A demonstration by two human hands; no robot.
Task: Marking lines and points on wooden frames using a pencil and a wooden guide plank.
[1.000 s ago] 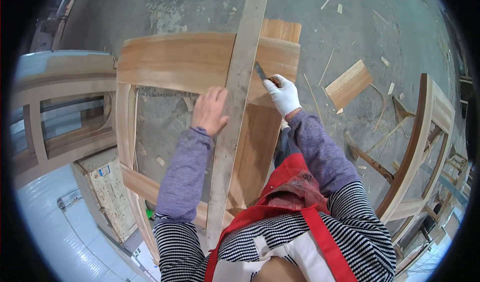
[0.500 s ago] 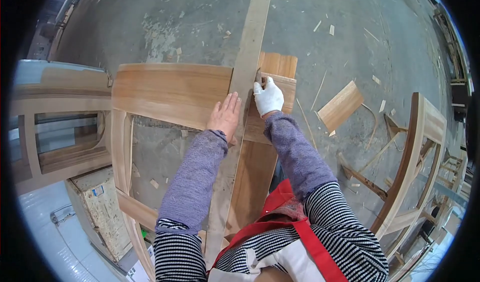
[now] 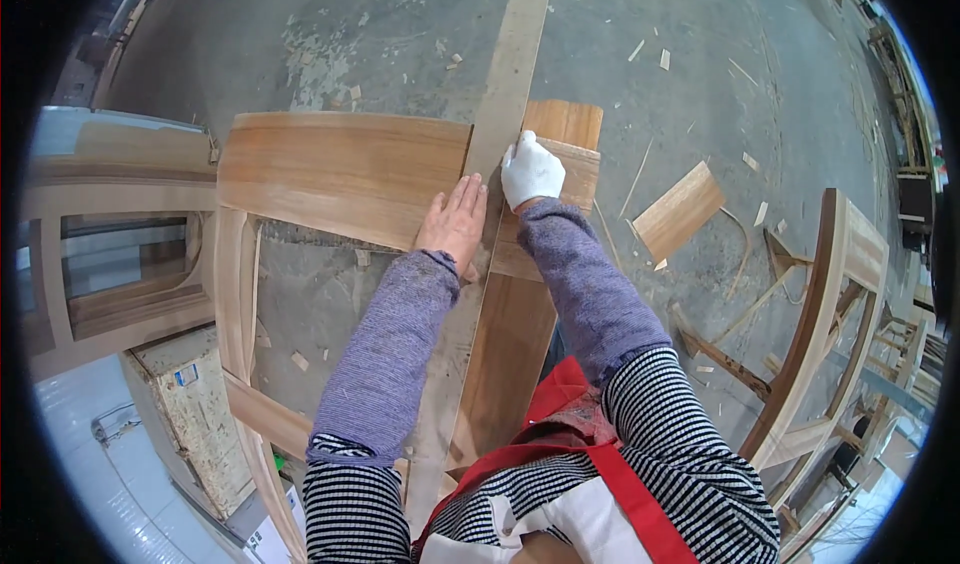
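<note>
A long, straight, pale board lies across a wooden frame with a broad curved panel. My left hand, bare, presses flat on this board with its fingers stretched forward. Against the board's right edge, my right hand in a white glove is closed in a fist. What it grips is hidden by the fist in this view. Under and beside that fist are wooden pieces, a short cross piece and a brown plank running back toward me.
To the left stand another wooden frame and a worn box. A loose wood piece lies on the concrete floor among offcuts and thin strips. At the right stands a curved chair-like frame.
My right fist has turned and shifted slightly along the board's edge; a thin dark tip that showed at it is now hidden. The left hand stays put while the view shifts a little.
</note>
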